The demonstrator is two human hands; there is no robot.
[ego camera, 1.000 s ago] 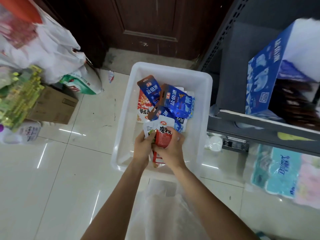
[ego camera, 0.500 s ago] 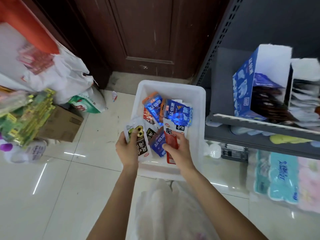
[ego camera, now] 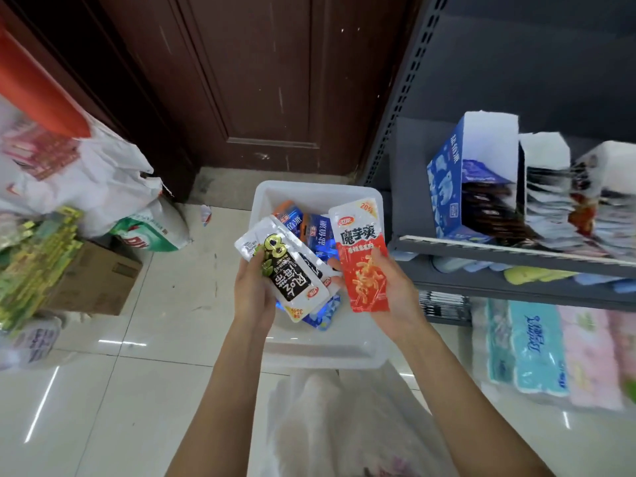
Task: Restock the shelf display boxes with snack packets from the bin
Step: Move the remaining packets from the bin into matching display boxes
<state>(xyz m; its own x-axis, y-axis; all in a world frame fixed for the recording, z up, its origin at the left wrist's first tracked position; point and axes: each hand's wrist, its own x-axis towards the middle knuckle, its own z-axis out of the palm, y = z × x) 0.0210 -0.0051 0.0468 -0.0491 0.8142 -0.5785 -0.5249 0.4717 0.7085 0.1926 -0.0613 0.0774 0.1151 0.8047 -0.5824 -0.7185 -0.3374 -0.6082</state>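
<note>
Glossy pale floor tiles (ego camera: 144,390) run up to a dark wooden door (ego camera: 261,98) at the far side, and a grey metal shelf (ego camera: 516,251) stands on the right. On the tiles between them sits a white plastic bin (ego camera: 320,352), with blue snack packets (ego camera: 318,232) lying loose in its far half. The person's two arms reach out over the near rim. The left hand (ego camera: 253,294) is curled around a small stack of white-and-black packets (ego camera: 292,273), thumb pressed on the top one, holding them tilted above the bin. The right hand (ego camera: 395,290) grips a single red-and-white packet (ego camera: 364,259) upright, fingers behind it and thumb on its front, just beside the stack. On the shelf to the right stands a blue display box (ego camera: 444,187) with dark packets inside; next to it further right are more boxes (ego camera: 550,187), blurred. Packs of tissue (ego camera: 537,346) sit under the shelf. At the left are a cardboard box (ego camera: 99,280), a white plastic bag (ego camera: 93,180) and a stack of yellow-green packs (ego camera: 34,266)
</note>
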